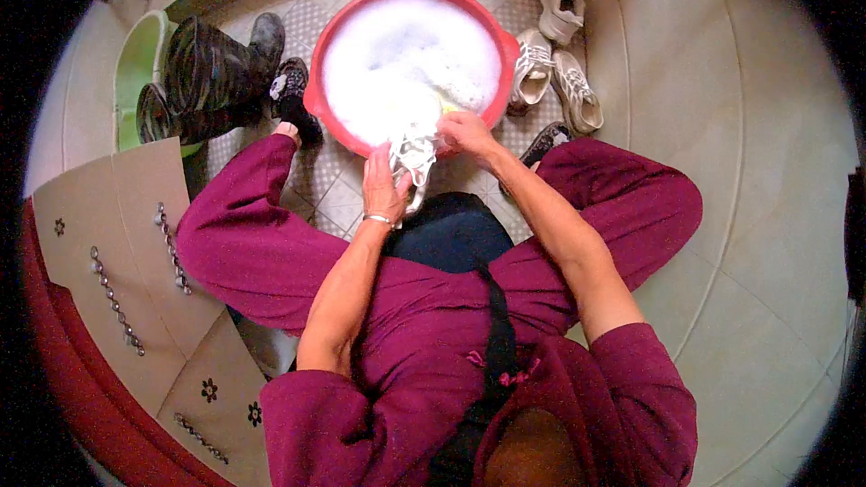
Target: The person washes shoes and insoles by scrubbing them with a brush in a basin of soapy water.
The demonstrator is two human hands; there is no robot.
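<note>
A red basin [327, 113] full of white suds stands on the tiled floor in front of me. At its near rim is a white shoe [415, 149] with loose laces. My left hand [384, 188] is closed on the near left side of the shoe. On the right, my right hand [465, 133] has its fingers pinched together at the basin's rim, beside the shoe and a small yellow-green thing [447, 105] in the suds. Its fingertips are partly hidden, and what they hold is too small to make out.
White shoes [561, 7] stand right of the basin. Dark rubber boots [216, 63] and a green tub [135, 72] are at the left. A cabinet [135, 243] is at the lower left, a pale tiled wall [722, 171] at the right.
</note>
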